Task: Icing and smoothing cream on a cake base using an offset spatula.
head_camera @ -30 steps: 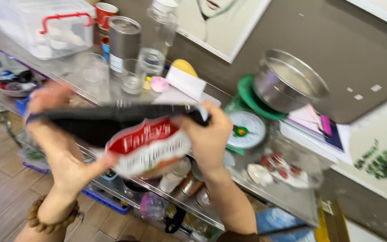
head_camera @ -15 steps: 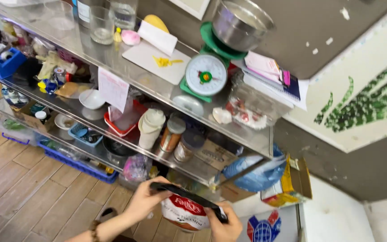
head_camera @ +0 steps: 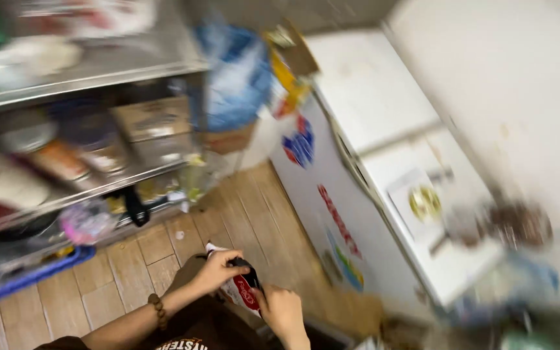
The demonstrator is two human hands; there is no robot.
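Note:
Both my hands hold a red, white and black bag (head_camera: 245, 290) low at the bottom of the head view, close to my body. My left hand (head_camera: 218, 269) grips its upper left part; a bead bracelet (head_camera: 158, 310) sits on that wrist. My right hand (head_camera: 282, 309) grips the bag's lower right end. The picture is blurred by motion, so the bag's shape is hard to read.
A metal shelf rack (head_camera: 108, 65) full of boxes, jars and bags stands at the left. A white chest freezer (head_camera: 384, 162) with coloured stickers stands at the right. Wood-look floor tiles (head_camera: 241, 214) run between them. A blue bag (head_camera: 238, 78) sits by the rack's end.
The view has swung right and down, from the shelf top and scale to the floor and freezer. My hands have come closer together on the bag, which looks more bunched.

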